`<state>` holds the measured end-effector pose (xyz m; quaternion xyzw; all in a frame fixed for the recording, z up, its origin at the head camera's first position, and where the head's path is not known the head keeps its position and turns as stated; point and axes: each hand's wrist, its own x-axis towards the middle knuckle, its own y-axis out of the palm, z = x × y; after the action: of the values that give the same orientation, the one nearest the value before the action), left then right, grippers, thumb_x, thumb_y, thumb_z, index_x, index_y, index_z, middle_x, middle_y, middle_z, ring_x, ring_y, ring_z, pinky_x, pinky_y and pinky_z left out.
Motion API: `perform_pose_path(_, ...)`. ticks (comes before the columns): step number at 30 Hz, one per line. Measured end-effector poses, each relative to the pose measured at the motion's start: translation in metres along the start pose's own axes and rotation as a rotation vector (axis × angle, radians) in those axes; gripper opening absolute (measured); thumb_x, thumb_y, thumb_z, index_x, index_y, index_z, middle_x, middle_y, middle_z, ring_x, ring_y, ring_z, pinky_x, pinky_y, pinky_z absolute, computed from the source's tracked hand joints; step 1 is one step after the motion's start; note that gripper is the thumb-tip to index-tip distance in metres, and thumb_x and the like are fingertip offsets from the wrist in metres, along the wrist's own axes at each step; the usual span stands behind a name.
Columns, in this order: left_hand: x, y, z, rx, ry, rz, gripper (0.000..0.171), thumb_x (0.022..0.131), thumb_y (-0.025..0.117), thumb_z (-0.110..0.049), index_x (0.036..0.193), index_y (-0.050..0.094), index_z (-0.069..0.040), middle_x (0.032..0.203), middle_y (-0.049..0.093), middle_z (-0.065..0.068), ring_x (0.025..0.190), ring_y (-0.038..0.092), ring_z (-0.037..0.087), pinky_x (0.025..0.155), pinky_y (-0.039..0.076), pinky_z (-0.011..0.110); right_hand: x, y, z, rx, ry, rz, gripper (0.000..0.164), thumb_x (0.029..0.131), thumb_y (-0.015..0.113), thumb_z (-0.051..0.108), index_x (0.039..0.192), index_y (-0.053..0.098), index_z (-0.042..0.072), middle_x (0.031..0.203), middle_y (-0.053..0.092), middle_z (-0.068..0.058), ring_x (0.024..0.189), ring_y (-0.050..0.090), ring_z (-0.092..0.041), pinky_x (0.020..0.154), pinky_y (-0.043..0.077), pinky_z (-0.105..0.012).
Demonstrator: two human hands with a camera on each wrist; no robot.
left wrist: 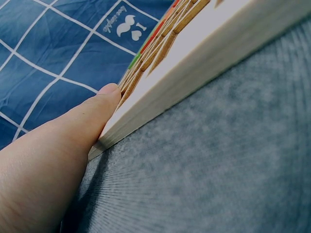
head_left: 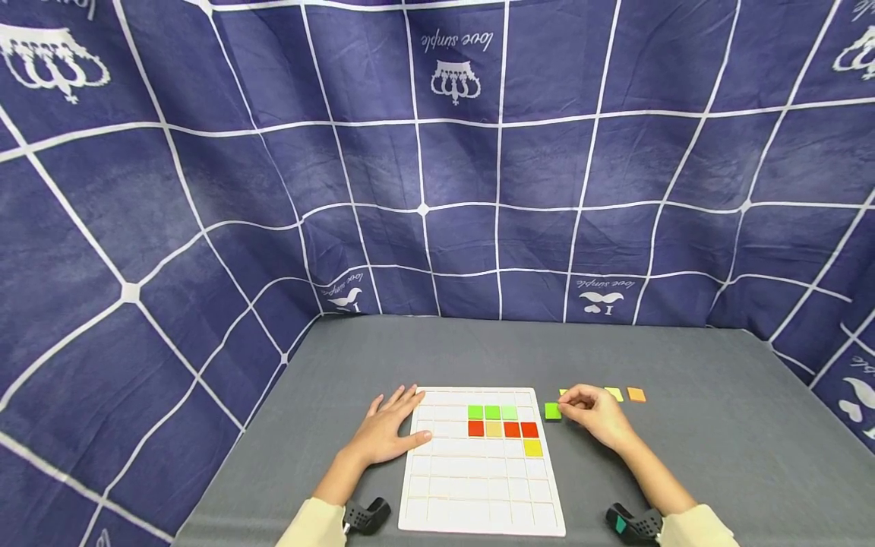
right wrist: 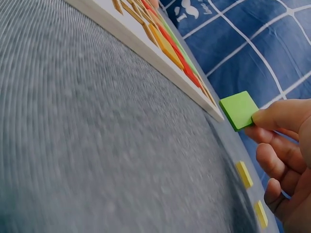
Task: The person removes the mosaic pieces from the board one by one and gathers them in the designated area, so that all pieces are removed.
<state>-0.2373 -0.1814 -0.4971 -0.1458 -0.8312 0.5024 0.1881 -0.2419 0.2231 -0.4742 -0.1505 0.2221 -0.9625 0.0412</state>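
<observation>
Fingers of the left hand (head_left: 386,434) lie spread apart, while those of the right hand (head_left: 598,414) are clamped on a green tile (head_left: 552,412). Blue cloth (head_left: 458,167) with white lines hangs beyond the far side of the grey table (head_left: 342,365). On that table lies a white gridded board (head_left: 472,494), the left hand at its far left edge; the left wrist view alone shows the board's left side wall close up, with just that hand's thumb. Seen from the head, loose coloured squares (head_left: 494,429) fill some far right cells. Held just right of the board, the green tile turns its broad face to the right wrist view, which leaves out the orange tile (head_left: 636,394) farther right.
</observation>
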Motion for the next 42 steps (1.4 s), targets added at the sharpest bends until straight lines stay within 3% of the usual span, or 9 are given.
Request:
perform_pose_path(7, 0.000, 0.000, 0.001, -0.004, -0.016, 0.006, 0.080, 0.088, 0.057, -0.062, 0.151, 0.040, -0.015, 0.156, 0.034, 0.007, 0.144, 0.025, 0.030, 0.111, 0.011, 0.062, -0.003, -0.013, -0.005, -0.044, 0.002, -0.014, 0.005, 0.082, 0.074, 0.001, 0.084, 0.070, 0.001, 0.072, 0.064, 0.003, 0.058, 0.051, -0.004, 0.051, 0.043, -0.021)
perform_pose_path(14, 0.001, -0.001, 0.002, -0.002, -0.017, 0.015, 0.080, 0.088, 0.057, -0.062, 0.151, 0.039, -0.017, 0.157, 0.032, 0.006, 0.145, 0.023, 0.029, 0.112, 0.010, 0.060, -0.008, -0.026, -0.009, -0.051, -0.032, -0.012, 0.007, 0.083, 0.073, -0.001, 0.089, 0.071, -0.004, 0.074, 0.066, 0.000, 0.058, 0.050, -0.003, 0.050, 0.042, -0.021)
perform_pose_path(21, 0.001, -0.002, 0.002, -0.011, -0.021, 0.019, 0.080, 0.088, 0.057, -0.062, 0.152, 0.038, -0.018, 0.157, 0.031, 0.004, 0.146, 0.022, 0.027, 0.112, 0.009, 0.059, -0.008, -0.028, -0.016, -0.083, -0.008, -0.017, 0.007, 0.083, 0.073, -0.001, 0.089, 0.072, -0.003, 0.073, 0.064, 0.005, 0.057, 0.050, -0.003, 0.051, 0.043, -0.022)
perform_pose_path(27, 0.000, -0.001, 0.001, -0.008, -0.022, 0.026, 0.079, 0.088, 0.057, -0.062, 0.152, 0.039, -0.018, 0.157, 0.032, 0.005, 0.145, 0.023, 0.028, 0.112, 0.010, 0.060, -0.009, -0.026, -0.021, -0.090, -0.006, -0.024, 0.006, 0.083, 0.072, -0.002, 0.089, 0.072, -0.003, 0.075, 0.065, 0.002, 0.058, 0.048, -0.001, 0.051, 0.041, -0.021)
perform_pose_path(36, 0.000, -0.002, 0.000, -0.019, -0.020, 0.026, 0.078, 0.088, 0.057, -0.060, 0.151, 0.040, -0.018, 0.157, 0.032, 0.006, 0.145, 0.023, 0.028, 0.112, 0.010, 0.061, -0.016, -0.023, 0.003, -0.115, -0.042, -0.034, 0.009, 0.080, 0.070, -0.012, 0.088, 0.069, -0.008, 0.073, 0.064, -0.008, 0.058, 0.048, -0.002, 0.050, 0.041, -0.021)
perform_pose_path(42, 0.000, -0.003, -0.001, -0.018, -0.017, 0.030, 0.078, 0.088, 0.057, -0.060, 0.151, 0.040, -0.017, 0.156, 0.033, 0.006, 0.145, 0.024, 0.029, 0.112, 0.010, 0.061, -0.013, -0.022, -0.024, -0.106, -0.046, -0.022, 0.016, 0.078, 0.072, -0.011, 0.093, 0.069, -0.005, 0.078, 0.064, -0.012, 0.061, 0.048, -0.003, 0.053, 0.040, -0.021)
